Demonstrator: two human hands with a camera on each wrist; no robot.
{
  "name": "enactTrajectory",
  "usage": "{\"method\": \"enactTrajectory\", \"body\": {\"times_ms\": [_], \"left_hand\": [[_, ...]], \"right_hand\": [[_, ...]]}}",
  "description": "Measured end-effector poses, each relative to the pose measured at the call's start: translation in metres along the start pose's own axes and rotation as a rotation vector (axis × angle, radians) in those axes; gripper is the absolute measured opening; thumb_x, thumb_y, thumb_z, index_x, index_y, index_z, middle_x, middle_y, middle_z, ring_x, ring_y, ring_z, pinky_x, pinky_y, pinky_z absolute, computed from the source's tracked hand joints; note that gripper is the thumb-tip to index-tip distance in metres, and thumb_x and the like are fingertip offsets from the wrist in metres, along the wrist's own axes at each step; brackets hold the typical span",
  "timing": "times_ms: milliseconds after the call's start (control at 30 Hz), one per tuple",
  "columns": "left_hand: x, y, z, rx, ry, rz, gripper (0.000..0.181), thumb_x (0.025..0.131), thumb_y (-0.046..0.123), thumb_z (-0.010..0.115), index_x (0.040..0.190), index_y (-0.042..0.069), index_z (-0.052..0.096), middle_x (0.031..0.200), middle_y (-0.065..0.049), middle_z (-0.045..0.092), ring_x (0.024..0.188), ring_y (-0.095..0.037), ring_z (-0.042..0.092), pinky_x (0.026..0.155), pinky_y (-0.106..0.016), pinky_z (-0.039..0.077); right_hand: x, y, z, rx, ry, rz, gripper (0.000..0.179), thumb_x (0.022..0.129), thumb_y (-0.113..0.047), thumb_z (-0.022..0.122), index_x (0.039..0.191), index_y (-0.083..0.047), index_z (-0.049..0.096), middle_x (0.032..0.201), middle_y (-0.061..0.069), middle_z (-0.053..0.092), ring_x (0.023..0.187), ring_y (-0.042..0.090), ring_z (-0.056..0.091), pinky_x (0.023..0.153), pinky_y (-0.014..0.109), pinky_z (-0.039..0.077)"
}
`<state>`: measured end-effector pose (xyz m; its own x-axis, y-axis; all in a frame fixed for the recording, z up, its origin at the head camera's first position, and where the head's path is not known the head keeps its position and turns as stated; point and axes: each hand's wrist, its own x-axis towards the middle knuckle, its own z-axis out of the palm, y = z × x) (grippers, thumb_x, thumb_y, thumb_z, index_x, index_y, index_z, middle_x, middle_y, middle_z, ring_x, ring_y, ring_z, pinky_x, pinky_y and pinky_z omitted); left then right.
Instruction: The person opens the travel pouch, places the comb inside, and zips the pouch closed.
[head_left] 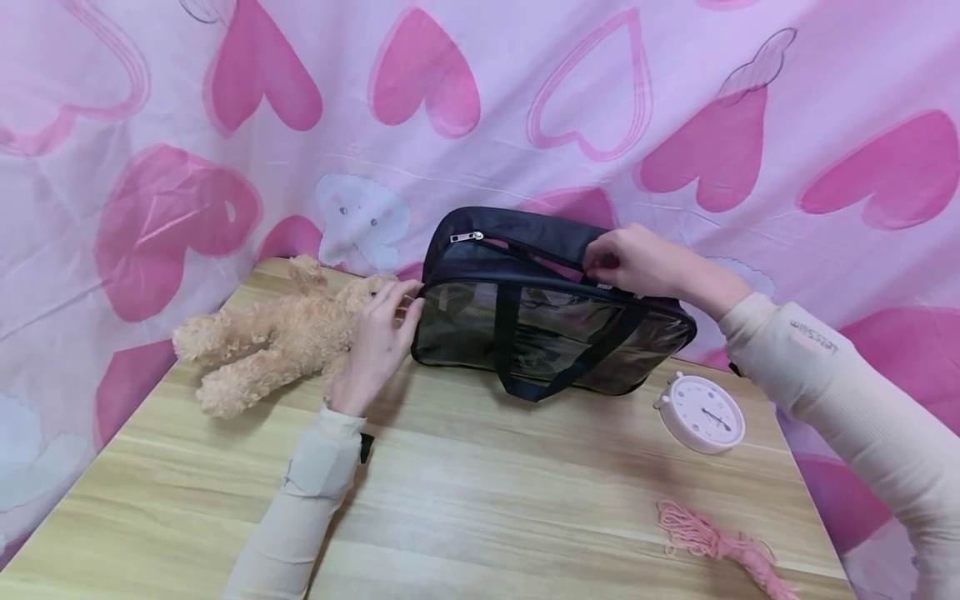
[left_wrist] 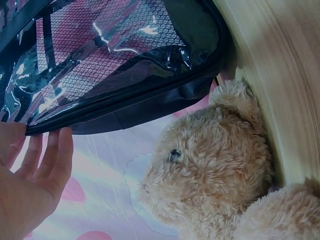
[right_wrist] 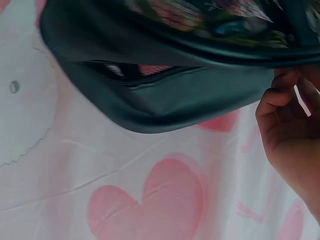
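A black bag (head_left: 457, 325) with clear panels, mesh inside and dark strap handles stands at the back of the table. Its top zipper (head_left: 532, 257) is parted partway, with a silver zipper pull (head_left: 467, 237) at the left end. My left hand (head_left: 378, 337) pinches the bag's upper left edge, thumb in front and fingers behind, as the left wrist view shows. At the right part of the top seam, my right hand (head_left: 637, 260) grips the bag with curled fingers; the exact spot under its fingertips is hidden. A tan teddy bear (head_left: 292, 333) lies beside the left hand.
On the wooden table (head_left: 480, 500), a round white alarm clock (head_left: 702, 412) lies to the right of the bag. A bundle of pink cord (head_left: 720, 542) is near the front right edge. Behind everything hangs a pink cloth (head_left: 480, 167) with hearts.
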<state>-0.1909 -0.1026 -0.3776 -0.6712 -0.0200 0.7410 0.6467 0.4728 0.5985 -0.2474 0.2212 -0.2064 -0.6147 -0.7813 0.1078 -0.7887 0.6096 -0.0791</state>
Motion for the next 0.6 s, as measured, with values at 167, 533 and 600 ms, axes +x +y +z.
{"method": "enactTrajectory", "body": {"times_ms": [167,533,600], "left_hand": [[-0.003,-0.002,0.000,-0.015,-0.012,-0.017,0.020,0.093,0.006,0.060,0.111,-0.001,0.063,0.099,-0.012,0.063,0.080,-0.020,0.063,0.069,-0.030,0.054],[-0.007,-0.006,-0.003,-0.025,-0.003,-0.006,0.020,0.092,0.003,0.061,0.111,-0.002,0.064,0.100,-0.013,0.063,0.079,-0.021,0.063,0.070,-0.029,0.054],[-0.007,-0.006,-0.002,-0.036,-0.001,-0.006,0.020,0.092,0.003,0.061,0.111,-0.003,0.064,0.100,-0.013,0.063,0.080,-0.021,0.063,0.071,-0.029,0.054]], "right_hand": [[0.018,-0.014,-0.002,0.005,0.021,-0.031,0.008,0.083,0.002,0.065,0.084,-0.006,0.068,0.075,-0.001,0.064,0.064,0.010,0.056,0.062,0.032,0.051],[0.078,-0.057,0.005,0.081,0.082,-0.020,0.007,0.088,-0.009,0.065,0.093,-0.005,0.068,0.077,0.003,0.057,0.073,0.017,0.052,0.070,0.031,0.043],[0.090,-0.063,0.005,0.076,0.068,-0.019,0.009,0.088,-0.010,0.066,0.095,-0.004,0.068,0.080,0.005,0.057,0.077,0.020,0.052,0.074,0.033,0.043]]}}
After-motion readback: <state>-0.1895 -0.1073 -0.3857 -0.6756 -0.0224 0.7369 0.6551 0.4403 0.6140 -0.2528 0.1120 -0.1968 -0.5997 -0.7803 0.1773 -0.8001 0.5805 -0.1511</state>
